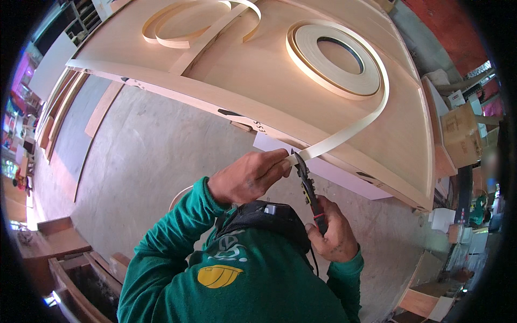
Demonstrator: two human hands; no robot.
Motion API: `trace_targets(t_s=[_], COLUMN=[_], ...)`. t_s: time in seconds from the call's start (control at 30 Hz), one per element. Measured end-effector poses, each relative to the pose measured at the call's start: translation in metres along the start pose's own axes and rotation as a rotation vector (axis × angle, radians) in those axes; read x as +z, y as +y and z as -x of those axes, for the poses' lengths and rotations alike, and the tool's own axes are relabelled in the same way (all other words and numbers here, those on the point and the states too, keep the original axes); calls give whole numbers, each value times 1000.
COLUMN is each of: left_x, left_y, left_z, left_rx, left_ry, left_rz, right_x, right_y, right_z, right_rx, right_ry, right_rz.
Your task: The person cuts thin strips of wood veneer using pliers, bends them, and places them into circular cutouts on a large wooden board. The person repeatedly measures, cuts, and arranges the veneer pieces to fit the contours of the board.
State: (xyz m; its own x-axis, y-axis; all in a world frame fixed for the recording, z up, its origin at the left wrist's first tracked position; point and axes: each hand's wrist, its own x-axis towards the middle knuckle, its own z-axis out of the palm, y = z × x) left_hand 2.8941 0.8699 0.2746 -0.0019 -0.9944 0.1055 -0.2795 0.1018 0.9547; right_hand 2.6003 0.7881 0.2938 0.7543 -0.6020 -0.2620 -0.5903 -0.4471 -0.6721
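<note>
My left hand (249,176) pinches the free end of a pale edge-banding strip (344,134), fingers closed. In my right hand (335,230) is a pair of cutting snips (308,189) with dark and red handles. The blades point up and meet the strip just beside my left fingertips; whether they have cut into it I cannot tell. From there the strip curves up to a large banding roll (307,46), lying flat on a framed wooden panel (247,70). Loose curled banding pieces (171,42) lie farther left on the same panel.
The panel's near edge (323,141) runs just beyond my hands. A pale board (344,180) sticks out below it. Long boards (99,113) lie at the left, wooden box parts (59,242) at the lower left. A cardboard box (461,134) stands at the right.
</note>
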Motion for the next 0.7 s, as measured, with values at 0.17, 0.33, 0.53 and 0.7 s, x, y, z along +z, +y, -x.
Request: trace_targets(t_s=[0.17,0.33,0.53,0.7], left_x=[1,-3,-3,-3], left_y=[0,1,0,-2], left_z=[-2,-2,-3,-3], left_rx=[18,-62,-11,-12], left_ry=[26,-27,2,-8], left_rz=[26,-4,15,19], right_x=[0,1,5,7], right_y=[-4,-5,-2,-1], right_z=[-1,-3,-5,-5], right_rx=[20,38,20,50], right_ry=[18,29,65,71], right_rz=[43,85,79,102])
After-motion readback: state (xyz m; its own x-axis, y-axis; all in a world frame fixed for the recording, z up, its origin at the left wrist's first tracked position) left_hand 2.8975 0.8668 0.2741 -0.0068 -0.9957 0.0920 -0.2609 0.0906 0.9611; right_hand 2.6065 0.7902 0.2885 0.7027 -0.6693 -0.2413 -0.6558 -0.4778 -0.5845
